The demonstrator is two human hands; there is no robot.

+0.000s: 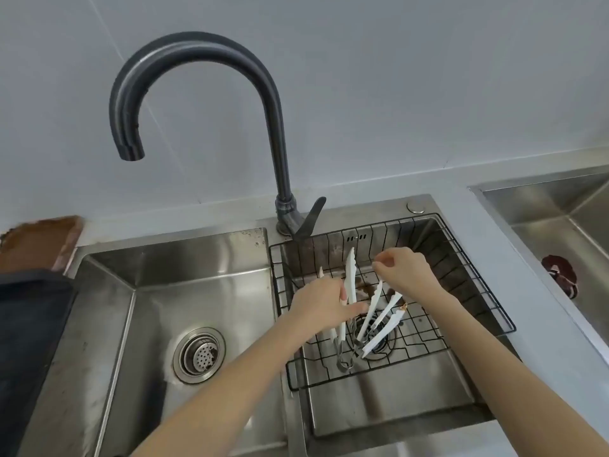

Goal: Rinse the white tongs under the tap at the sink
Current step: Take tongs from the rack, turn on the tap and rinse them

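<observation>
Stainless steel makes up the double sink (204, 255), whose left basin holds a round drain strainer (199, 355) and whose right basin carries a black wire basket (474, 275) hung from its rim. In that basket lie two pairs of white tongs: one pair (349, 278) stands steeply, its tips pointing toward the back wall and its metal hinge end low near the basket floor, and a second pair (384, 324) rests just to its right, arms splayed, over the right basin's drain. The left hand (321, 308) reaches into the basket and grips the steep pair of tongs about midway along the arms, thumb on the near side and fingers extended past them toward the right. The right hand (407, 272) hovers above the second pair with its fingers loosely curled and the fingertips drawn together; whether it pinches anything I cannot tell. The dark gooseneck tap (273, 103) rises from the deck between the basins, its spout (131, 153) swung over the left basin, and no water shows at the spout. Its lever (311, 219) slants down toward the basket. A dark tray edge (29, 324) sits at the far left, and another steel basin (560, 212) lies at the right.
</observation>
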